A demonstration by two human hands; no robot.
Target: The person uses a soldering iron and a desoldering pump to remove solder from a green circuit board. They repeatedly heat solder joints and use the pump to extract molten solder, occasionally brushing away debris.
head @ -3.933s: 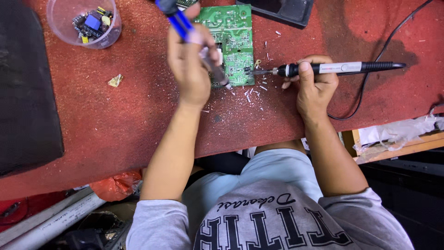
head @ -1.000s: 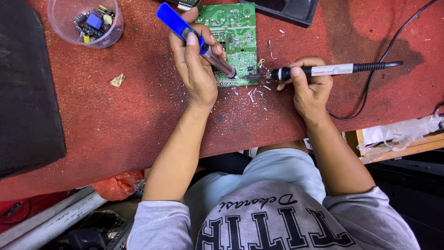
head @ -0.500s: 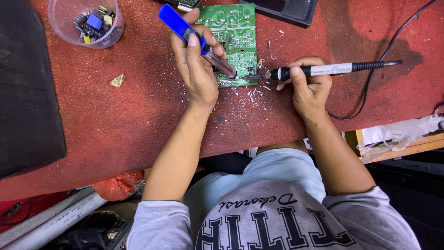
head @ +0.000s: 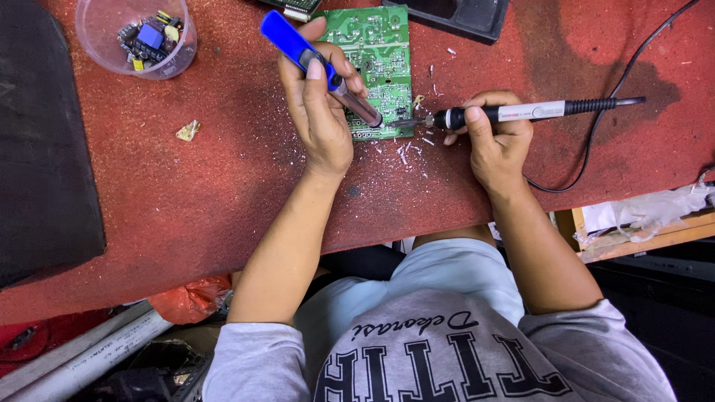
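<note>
Nothing moved; plastic cup [head: 112, 56] holds electronic components [head: 149, 36].

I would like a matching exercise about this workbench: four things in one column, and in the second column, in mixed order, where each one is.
Things:
1. blue-handled tool
2. soldering iron
3. clear plastic cup
4. green circuit board

Places:
A. in the right hand, tip at the board's edge
B. flat on the red table, in front of both hands
C. in the left hand, nose down on the board
D. far left corner, holding small parts

Pairs: 1-C, 2-A, 3-D, 4-B
</note>
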